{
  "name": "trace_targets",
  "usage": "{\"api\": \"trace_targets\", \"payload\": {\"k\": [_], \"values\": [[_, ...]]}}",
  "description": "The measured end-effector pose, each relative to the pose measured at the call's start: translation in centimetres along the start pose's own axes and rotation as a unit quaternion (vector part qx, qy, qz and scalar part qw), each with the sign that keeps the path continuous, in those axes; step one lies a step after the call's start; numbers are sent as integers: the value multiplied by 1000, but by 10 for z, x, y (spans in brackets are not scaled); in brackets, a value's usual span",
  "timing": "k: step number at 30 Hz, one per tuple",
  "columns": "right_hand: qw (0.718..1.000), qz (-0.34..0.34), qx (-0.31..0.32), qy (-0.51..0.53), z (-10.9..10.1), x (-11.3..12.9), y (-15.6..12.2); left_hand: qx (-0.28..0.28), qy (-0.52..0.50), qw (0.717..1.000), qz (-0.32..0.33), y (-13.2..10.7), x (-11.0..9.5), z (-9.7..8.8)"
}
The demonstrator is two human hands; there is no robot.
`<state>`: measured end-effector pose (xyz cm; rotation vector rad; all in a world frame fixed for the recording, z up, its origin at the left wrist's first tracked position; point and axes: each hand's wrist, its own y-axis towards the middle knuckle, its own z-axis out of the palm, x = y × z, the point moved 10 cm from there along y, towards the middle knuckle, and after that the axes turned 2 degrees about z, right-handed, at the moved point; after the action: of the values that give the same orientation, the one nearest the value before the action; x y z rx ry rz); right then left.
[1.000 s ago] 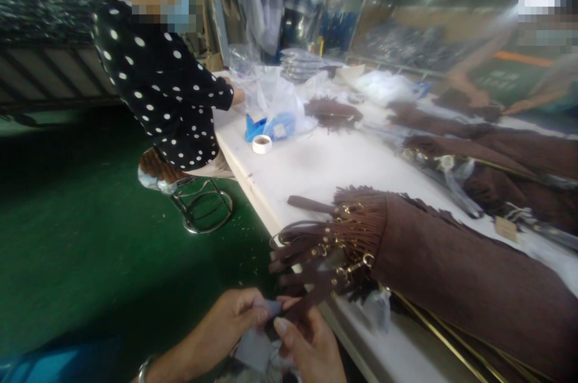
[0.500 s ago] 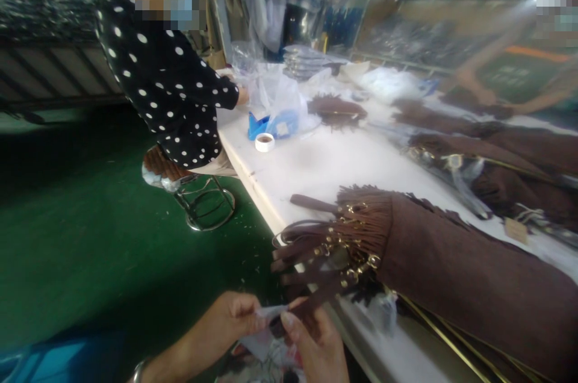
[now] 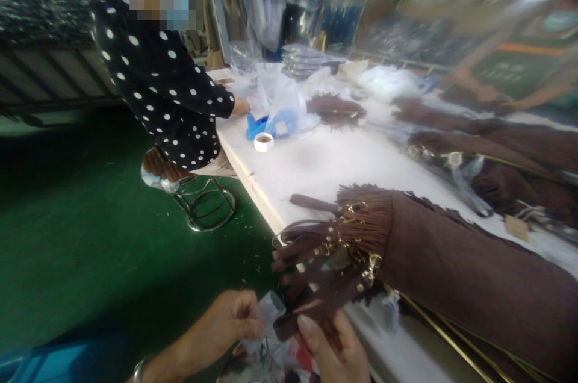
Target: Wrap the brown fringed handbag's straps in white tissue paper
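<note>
At the bottom edge, my left hand (image 3: 226,326) pinches a thin clear plastic wrap (image 3: 271,311) next to the end of a brown strap (image 3: 325,302). My right hand (image 3: 336,350) grips that strap from below, thumb on top. The strap runs up to a stack of brown suede fringed bags (image 3: 451,262) with gold rings and studs, lying on the white table (image 3: 316,160) and hanging over its front edge.
A seated person in a black polka-dot top (image 3: 162,82) works at the table's far left end beside clear bags, a blue object (image 3: 257,125) and a white tape roll (image 3: 264,142). More brown bags (image 3: 497,154) lie at right. Another person's arms reach in far right. Green floor at left.
My right hand has slid right along the strap, lifting its end clear of the plastic. My left hand stays pinched on the wrap. The polka-dot person's hand reached farther onto the table.
</note>
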<state>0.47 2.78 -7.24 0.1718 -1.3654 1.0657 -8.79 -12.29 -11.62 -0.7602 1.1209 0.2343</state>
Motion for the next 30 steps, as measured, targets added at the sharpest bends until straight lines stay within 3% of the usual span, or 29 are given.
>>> {"api": "trace_targets", "payload": {"k": [4, 13, 26, 30], "values": [[998, -33, -56, -15, -4, 10, 0, 1, 14, 1000, 14, -2, -6, 1], [997, -49, -55, -27, 4, 16, 5, -45, 116, 991, 44, -7, -26, -1], [996, -46, -33, -68, 1, 17, 4, -46, 107, 993, 32, -3, -24, 9], [992, -69, -54, -94, -4, 23, 2, -43, 68, 997, 8, -1, -20, 19]]}}
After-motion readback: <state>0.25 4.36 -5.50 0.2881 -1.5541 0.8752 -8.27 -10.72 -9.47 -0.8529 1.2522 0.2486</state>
